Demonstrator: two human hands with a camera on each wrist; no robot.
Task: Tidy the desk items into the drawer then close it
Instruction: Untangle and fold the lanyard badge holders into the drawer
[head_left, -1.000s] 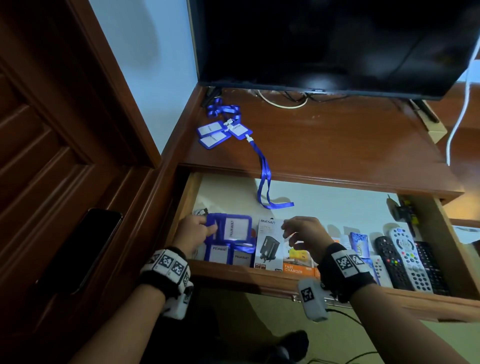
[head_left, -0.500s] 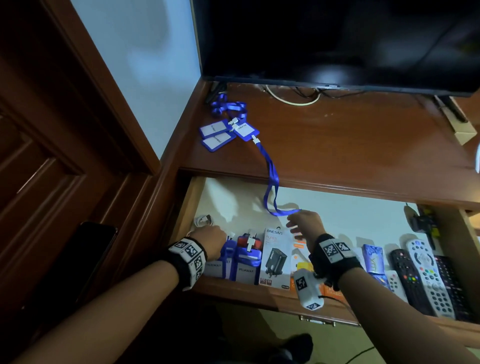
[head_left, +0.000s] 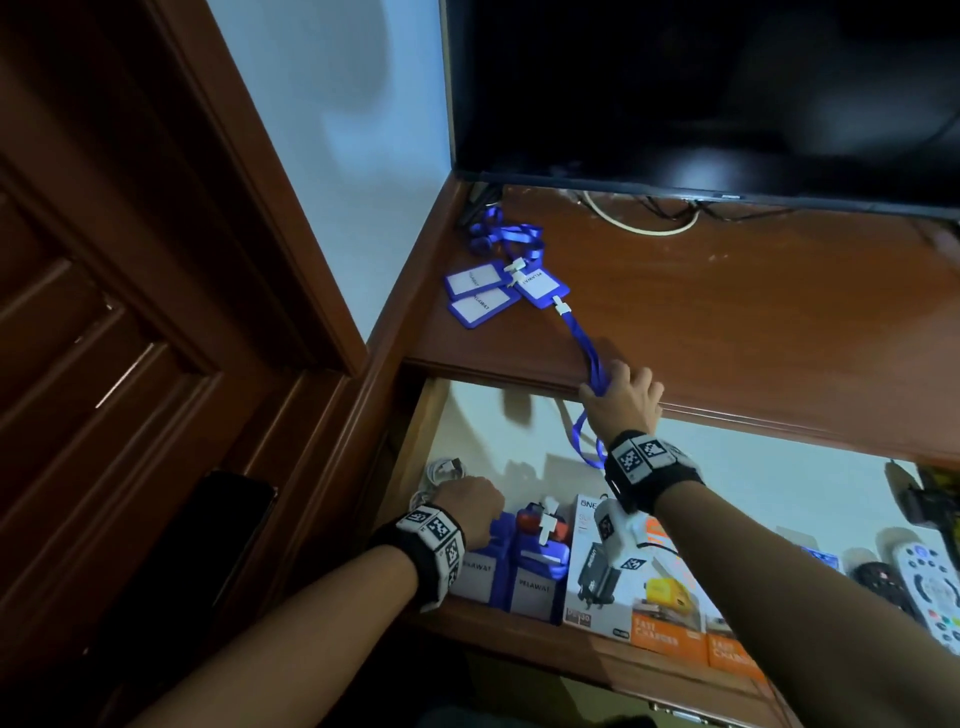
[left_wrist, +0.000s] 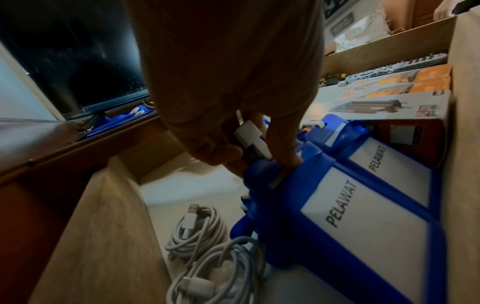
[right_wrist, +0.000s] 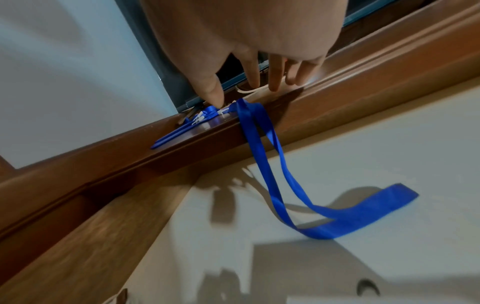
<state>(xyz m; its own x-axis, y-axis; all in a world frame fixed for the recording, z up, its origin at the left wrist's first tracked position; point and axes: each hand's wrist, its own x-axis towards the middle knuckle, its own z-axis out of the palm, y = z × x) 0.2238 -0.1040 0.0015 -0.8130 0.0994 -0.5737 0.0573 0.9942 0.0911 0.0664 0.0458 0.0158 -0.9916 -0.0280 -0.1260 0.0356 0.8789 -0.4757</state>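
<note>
A: What is the left hand doing?

B: It is down in the open drawer, at the near left corner. Its fingers are curled round the white clip and top edge of a blue badge holder marked PELAWAT, which stands on edge against the near wall of the drawer. A second holder with the same word stands just beside it on the right.

A: And the right hand?

B: It is at the front edge of the worktop, fingers straight and spread, tips resting on the wood. The thumb is down at the blue lanyard strap where it crosses the edge. I cannot tell whether the strap is pinched.

A: Where does the strap run?

B: From three badge holders lying at the far left of the worktop, over the edge, with its loop hanging down onto the pale drawer floor.

A: What else is in the drawer?

B: Coiled white cables in the left corner, charger boxes right of the holders, and remote controls at the far right. A dark screen stands at the back of the worktop.
</note>
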